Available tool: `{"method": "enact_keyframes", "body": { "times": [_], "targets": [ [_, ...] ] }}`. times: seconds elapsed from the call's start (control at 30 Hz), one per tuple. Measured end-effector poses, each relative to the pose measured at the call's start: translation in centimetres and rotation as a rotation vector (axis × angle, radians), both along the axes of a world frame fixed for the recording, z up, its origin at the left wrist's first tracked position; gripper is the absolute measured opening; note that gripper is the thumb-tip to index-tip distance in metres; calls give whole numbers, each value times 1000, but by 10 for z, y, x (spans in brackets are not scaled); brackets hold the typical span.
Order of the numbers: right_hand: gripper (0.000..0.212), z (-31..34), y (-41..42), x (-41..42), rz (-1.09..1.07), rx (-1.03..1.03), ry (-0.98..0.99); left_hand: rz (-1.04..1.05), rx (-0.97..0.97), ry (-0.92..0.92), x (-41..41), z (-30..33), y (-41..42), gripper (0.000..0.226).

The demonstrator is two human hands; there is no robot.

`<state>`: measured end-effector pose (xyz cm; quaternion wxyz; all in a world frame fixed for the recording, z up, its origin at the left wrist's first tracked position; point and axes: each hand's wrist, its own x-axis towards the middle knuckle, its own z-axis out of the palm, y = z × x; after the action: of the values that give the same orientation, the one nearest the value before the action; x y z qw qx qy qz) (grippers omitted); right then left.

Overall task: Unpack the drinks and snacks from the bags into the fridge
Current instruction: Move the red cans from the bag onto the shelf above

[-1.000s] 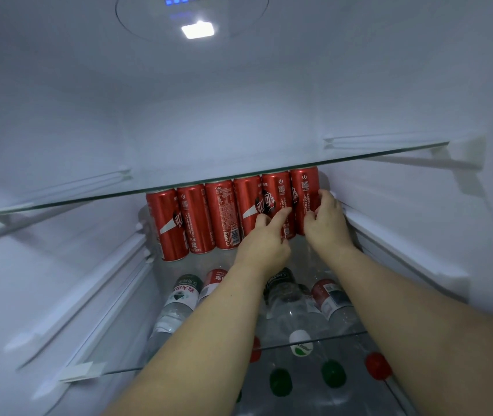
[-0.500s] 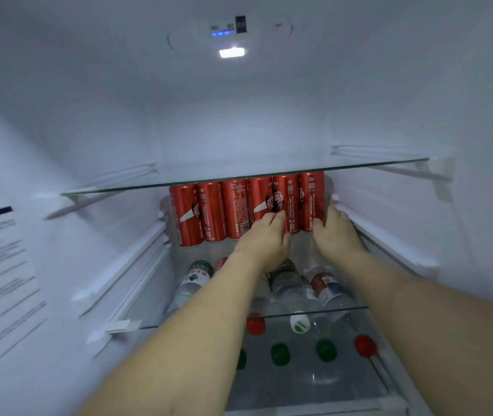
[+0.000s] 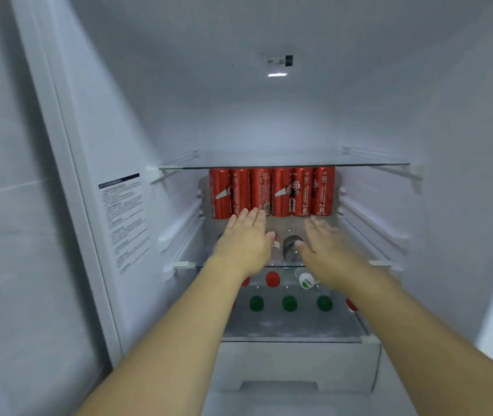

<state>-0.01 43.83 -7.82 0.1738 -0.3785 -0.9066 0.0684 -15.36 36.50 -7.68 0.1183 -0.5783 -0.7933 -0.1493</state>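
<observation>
Six red cans (image 3: 272, 192) upright in a row at rear of fridge's middle glass shelf (image 3: 388, 263), just under upper shelf (image 3: 374, 165). Left hand (image 3: 246, 243), right hand (image 3: 325, 246): flat, fingers straight, empty, near can bases. Bare shelf fwd of row; bottles w/ red and green caps (image 3: 289, 303) below.

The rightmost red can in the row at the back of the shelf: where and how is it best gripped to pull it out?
Probably the rightmost red can is best gripped round its lower body, from the front. It stands upright, the glass shelf sits just over its top, and a neighbour touches its left side. The open right hand is nearest.
</observation>
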Motion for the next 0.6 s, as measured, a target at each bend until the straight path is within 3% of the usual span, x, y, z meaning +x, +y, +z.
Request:
{"method": "enact_keyframes", "body": {
  "times": [0.23,0.6],
  "targets": [
    [66,-7,-37,25,36,-45,-158,39,-19,-30,13,-5,-58,61],
    [68,0,-78,2,272,-32,-325,242,-70,-49,31,-4,-144,60]
  ]
}}
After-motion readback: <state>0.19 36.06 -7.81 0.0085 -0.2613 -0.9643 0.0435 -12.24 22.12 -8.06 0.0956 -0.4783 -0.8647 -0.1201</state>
